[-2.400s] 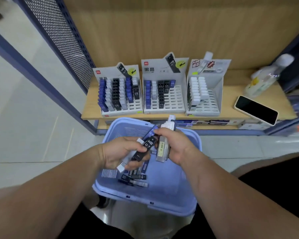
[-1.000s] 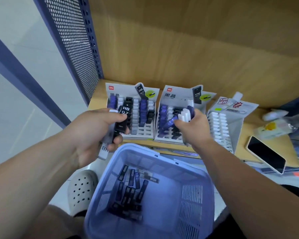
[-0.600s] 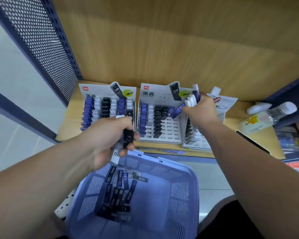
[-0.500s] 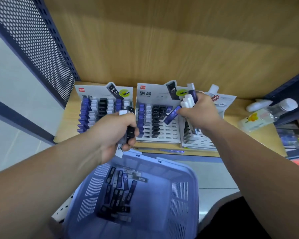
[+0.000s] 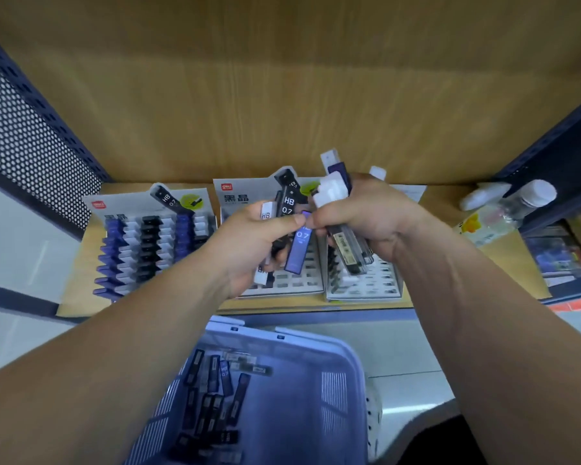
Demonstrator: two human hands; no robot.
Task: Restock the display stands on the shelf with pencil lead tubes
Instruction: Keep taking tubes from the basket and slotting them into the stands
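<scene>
Head view, both hands raised in front of the shelf (image 5: 78,283). The left hand (image 5: 245,243) is curled round a black tube (image 5: 286,204) lettered "HB 0.7" and a white tube (image 5: 265,214) lettered "HB". The right hand (image 5: 369,216) is closed on a bundle of tubes (image 5: 349,251), clear-bodied with white caps, one bearing a label too small to read. A purple tube (image 5: 298,250) marked "0.7" hangs where the left thumb and right fingertips meet; which hand bears it cannot be told. Behind the hands stand three display stands: the left display stand (image 5: 155,243), its rows filled with purple, white and black tubes, header printed "HB 0.7"; the middle display stand (image 5: 282,286), header printed "黑晶" beside a red logo patch, front slots bare; the right display stand (image 5: 369,286), largely hidden. Below, a lilac basket (image 5: 336,364) holds loose tubes (image 5: 215,384). A clear bottle (image 5: 503,213) lies at the shelf's right end.
</scene>
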